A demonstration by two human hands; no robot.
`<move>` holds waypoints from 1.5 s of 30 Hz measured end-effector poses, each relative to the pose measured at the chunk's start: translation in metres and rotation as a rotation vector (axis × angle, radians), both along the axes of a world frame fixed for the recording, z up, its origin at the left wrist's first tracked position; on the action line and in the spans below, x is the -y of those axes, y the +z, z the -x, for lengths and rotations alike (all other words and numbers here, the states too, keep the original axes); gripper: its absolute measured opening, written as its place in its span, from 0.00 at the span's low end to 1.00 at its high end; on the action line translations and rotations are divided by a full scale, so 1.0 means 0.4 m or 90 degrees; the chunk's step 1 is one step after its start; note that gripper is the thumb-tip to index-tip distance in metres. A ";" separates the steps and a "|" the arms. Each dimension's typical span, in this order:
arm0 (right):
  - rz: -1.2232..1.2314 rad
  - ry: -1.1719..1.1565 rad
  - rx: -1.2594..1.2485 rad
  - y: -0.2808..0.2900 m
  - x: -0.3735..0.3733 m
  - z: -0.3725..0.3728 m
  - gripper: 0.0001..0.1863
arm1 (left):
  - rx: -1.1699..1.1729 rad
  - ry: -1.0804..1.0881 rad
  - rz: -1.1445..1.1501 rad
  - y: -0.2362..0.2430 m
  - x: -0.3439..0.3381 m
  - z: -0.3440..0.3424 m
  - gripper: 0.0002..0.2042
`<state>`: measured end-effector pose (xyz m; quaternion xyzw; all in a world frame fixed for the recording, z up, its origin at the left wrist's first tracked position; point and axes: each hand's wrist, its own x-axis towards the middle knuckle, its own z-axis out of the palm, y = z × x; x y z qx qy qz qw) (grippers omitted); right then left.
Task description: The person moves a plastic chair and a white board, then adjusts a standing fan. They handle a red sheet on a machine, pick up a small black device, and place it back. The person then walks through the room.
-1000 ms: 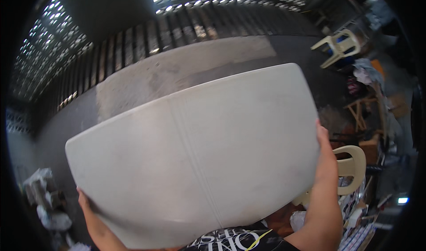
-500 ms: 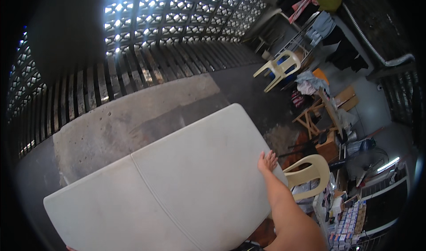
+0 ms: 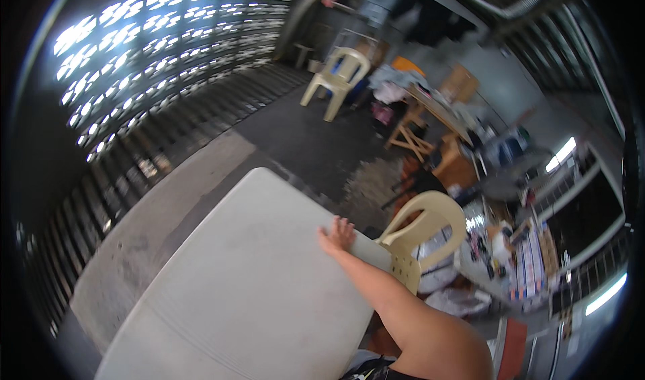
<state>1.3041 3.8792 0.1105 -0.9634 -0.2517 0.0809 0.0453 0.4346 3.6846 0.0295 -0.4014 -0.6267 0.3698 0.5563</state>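
My right hand (image 3: pixel 338 235) rests, fingers loosely spread, on the white table (image 3: pixel 269 272), left of the near chair (image 3: pixel 440 209); pushing chairward could jam them. Left hand's out of view, can't tell.

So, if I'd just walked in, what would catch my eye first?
Probably the large white tabletop with rounded corners, filling the lower middle, with the person's bare right hand at its edge, fingers spread. Next, likely the dark latticed wall at upper left, its many small openings glowing with bright light. Then perhaps the nearer cream plastic chair with an open-looped back, just beyond the tabletop's right edge.
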 end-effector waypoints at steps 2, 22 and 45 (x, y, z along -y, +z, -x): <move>0.011 0.046 -0.092 0.037 0.022 -0.034 0.47 | 0.096 -0.074 -0.038 -0.046 -0.157 -0.219 0.29; 0.211 0.225 -0.004 0.299 0.411 -1.174 0.41 | 0.998 -0.501 0.600 0.257 -0.119 -2.135 0.36; -0.337 0.362 -0.043 0.233 0.244 -0.915 0.22 | 1.008 -0.583 0.526 0.226 -0.111 -2.130 0.31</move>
